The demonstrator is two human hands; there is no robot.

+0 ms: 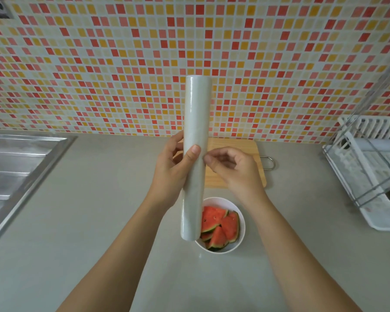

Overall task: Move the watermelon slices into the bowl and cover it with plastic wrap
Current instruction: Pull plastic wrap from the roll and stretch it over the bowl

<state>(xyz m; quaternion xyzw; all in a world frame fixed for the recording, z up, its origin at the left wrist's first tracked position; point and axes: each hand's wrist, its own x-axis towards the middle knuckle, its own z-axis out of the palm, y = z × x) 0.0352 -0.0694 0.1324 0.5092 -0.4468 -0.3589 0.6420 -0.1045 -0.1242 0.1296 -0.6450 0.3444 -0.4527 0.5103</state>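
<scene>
A white bowl (pixel 241 218) stands on the grey counter and holds several red watermelon slices (pixel 220 226) with green rind. Above it I hold a long roll of plastic wrap (pixel 196 122) upright. My left hand (pixel 172 170) grips the roll around its middle, thumb across the front. My right hand (pixel 231 168) is at the roll's right side, its fingertips pinched against the film's surface. The roll's lower end hides the bowl's left rim. No film is pulled out from the roll.
A wooden cutting board (pixel 234 163) with a metal loop lies behind the bowl against the tiled wall. A steel sink drainboard (pixel 18 167) is at the left. A white dish rack (pixel 367 167) stands at the right.
</scene>
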